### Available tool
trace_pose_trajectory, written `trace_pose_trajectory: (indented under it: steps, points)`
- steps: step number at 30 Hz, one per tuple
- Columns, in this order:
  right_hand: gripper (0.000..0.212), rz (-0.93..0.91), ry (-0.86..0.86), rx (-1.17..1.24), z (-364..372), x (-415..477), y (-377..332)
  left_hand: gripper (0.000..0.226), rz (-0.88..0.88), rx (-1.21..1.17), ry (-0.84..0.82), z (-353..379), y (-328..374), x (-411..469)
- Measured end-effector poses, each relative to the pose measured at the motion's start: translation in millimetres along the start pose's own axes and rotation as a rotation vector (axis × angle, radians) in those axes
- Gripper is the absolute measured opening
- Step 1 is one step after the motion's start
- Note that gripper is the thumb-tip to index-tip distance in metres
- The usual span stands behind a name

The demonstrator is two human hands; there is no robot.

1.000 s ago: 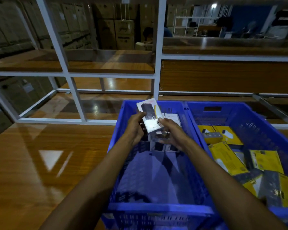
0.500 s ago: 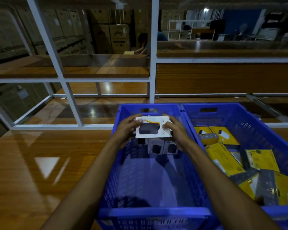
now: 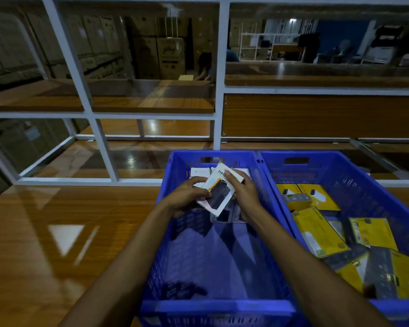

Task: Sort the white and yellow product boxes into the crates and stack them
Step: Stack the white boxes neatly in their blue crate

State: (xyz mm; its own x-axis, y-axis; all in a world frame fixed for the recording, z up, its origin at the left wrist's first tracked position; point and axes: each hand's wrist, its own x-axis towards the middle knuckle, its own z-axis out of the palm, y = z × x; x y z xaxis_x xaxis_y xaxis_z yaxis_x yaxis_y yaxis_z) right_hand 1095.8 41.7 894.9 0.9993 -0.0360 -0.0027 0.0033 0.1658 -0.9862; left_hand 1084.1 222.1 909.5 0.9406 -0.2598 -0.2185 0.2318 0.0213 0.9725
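Head view: my left hand (image 3: 187, 195) and right hand (image 3: 242, 191) both clasp one tilted white box (image 3: 219, 192) over the far end of the left blue crate (image 3: 165, 232), above stacked white boxes (image 3: 200, 172). Right blue crate (image 3: 387, 199) beside it on the counter (image 3: 57, 232) holds loose yellow boxes (image 3: 316, 232).

Both hands are inside the left crate (image 3: 165, 232), up near its far end. The left hand (image 3: 187, 197) and right hand (image 3: 242, 194) have a tilted box (image 3: 219, 192) between them. Just behind the hands there's a row of boxes (image 3: 200, 173) along the far wall. Right of the right hand is the second crate (image 3: 354, 171), touching the first, with loose boxes (image 3: 316, 232) piled in it. Both crates sit on the table (image 3: 57, 232).
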Motion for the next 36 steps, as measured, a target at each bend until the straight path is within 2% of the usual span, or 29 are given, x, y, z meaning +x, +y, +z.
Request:
trace_pose_trajectory:
  steps: [5,7,10,12,14,19,23,30,36]
  points:
    - [0.037,0.090,-0.129,-0.038,1,-3,3,0.057,-0.025,0.045,0.044,-2,-3,4]
    - [0.032,0.087,-0.160,-0.086,1,-4,1,0.052,-0.065,-0.043,0.033,-6,-2,6]
    - [0.036,0.053,-0.185,-0.165,0,-1,2,0.034,-0.101,-0.174,0.227,-12,3,10]
    - [0.037,-0.013,-0.229,-0.281,0,2,5,0.040,-0.115,-0.170,0.362,-17,1,15]
    - [0.044,-0.083,-0.274,-0.439,3,8,7,0.044,-0.126,-0.160,0.411,-16,1,20]
    - [0.080,-0.177,-0.364,-0.774,21,24,3,0.053,-0.184,-0.229,0.414,-12,7,32]
    - [0.082,-0.185,-0.381,-0.939,34,41,11,0.051,-0.206,-0.314,0.393,-20,0,50]
    - [0.079,-0.271,-0.342,-1.159,30,57,37,0.061,-0.258,-0.390,0.382,-17,-13,70]
    - [0.077,-0.412,-0.484,-1.584,15,56,67,0.060,-0.250,-0.431,0.435,-20,-36,88]
